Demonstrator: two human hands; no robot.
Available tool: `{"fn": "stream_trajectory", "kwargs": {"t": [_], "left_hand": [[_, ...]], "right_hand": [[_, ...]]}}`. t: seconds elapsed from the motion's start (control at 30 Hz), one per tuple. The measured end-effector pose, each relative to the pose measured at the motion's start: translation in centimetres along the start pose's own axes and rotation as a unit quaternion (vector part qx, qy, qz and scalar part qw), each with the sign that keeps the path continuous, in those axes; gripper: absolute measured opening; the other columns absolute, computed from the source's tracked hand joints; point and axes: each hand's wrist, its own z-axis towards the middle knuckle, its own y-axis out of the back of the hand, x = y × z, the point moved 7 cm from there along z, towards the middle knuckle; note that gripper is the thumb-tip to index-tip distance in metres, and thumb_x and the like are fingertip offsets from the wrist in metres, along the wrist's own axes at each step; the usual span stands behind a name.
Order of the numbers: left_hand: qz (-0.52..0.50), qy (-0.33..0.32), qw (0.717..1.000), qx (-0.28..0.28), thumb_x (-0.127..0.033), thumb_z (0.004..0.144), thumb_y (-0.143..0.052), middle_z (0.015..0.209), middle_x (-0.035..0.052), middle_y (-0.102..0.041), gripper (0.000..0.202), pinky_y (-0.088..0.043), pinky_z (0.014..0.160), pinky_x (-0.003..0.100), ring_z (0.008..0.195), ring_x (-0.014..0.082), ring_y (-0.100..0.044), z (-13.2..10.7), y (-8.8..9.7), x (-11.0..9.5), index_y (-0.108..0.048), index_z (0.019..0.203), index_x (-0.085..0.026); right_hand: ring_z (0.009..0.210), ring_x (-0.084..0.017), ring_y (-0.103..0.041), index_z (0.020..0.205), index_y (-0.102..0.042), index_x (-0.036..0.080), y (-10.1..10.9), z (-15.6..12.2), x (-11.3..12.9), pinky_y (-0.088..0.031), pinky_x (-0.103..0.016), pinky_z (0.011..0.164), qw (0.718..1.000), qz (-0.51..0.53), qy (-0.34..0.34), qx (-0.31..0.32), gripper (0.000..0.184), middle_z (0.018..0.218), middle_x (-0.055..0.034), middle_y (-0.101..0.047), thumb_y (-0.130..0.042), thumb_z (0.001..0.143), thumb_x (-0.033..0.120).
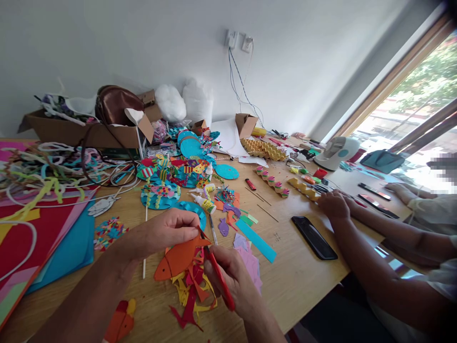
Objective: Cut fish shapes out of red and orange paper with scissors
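My left hand (pixel 178 228) pinches an orange paper fish (pixel 176 259) near its tail, with the fish's head pointing down to the left. In my right hand (pixel 232 269) is a pair of red-handled scissors (pixel 222 281), its blades up at the tail; my fingers cover part of the handles. Below the fish lies a heap of red and yellow paper scraps (pixel 194 290). Another orange paper fish (pixel 121 321) sits at the bottom left, partly hidden by my left forearm. A purple paper fish (pixel 223 227) rests on the table beyond my hands.
Coloured paper sheets (pixel 67 252) and a tangle of cords (pixel 53 166) fill the left side. Glue bottles (pixel 205 204) and decorated blue discs (pixel 160 195) stand ahead. At right are a black phone (pixel 314 238) and a co-worker's hand (pixel 333 206) by egg-carton strips (pixel 303 189).
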Motion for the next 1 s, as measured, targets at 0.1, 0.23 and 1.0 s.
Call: {"fn": "stream_trajectory", "kwargs": {"t": [0.1, 0.23, 1.0], "left_hand": [[0.0, 0.0, 1.0, 0.008, -0.033, 0.076, -0.05, 0.06, -0.0053, -0.04, 0.018, -0.025, 0.05, 0.023, 0.054, 0.0105, -0.034, 0.1, -0.1, -0.1, -0.049, 0.066, -0.019], [0.011, -0.008, 1.0, 0.02, -0.033, 0.077, -0.05, 0.059, -0.0053, -0.037, 0.021, -0.024, 0.048, 0.022, 0.054, 0.0101, -0.032, 0.0, -0.2, -0.2, -0.047, 0.062, -0.019], [0.028, -0.021, 0.999, -0.006, -0.033, 0.083, -0.049, 0.064, -0.0063, -0.041, 0.017, -0.026, 0.052, 0.02, 0.057, 0.0097, -0.035, -1.0, 1.6, -0.2, -0.051, 0.074, -0.019]], "right_hand": [[0.044, -0.007, -0.032, 0.057, -0.038, 0.019, 0.2, -0.1, 0.0, -0.023, -0.019, 0.042, 1.0, -0.024, 0.006, -0.001, 0.038, 0.047, 0.0066, -0.039, -0.048, 0.089, 0.037], [0.044, -0.007, -0.032, 0.059, -0.04, 0.019, 0.4, -0.2, 0.0, -0.023, -0.02, 0.042, 0.999, -0.045, 0.01, -0.001, 0.038, 0.048, 0.0065, -0.038, -0.048, 0.089, 0.039], [0.038, -0.008, -0.037, 0.067, -0.05, 0.018, -1.6, -2.4, -6.5, -0.026, -0.02, 0.039, 0.978, 0.111, -0.093, 0.151, 0.053, 0.047, 0.0048, -0.044, -0.044, 0.084, 0.068]]}}
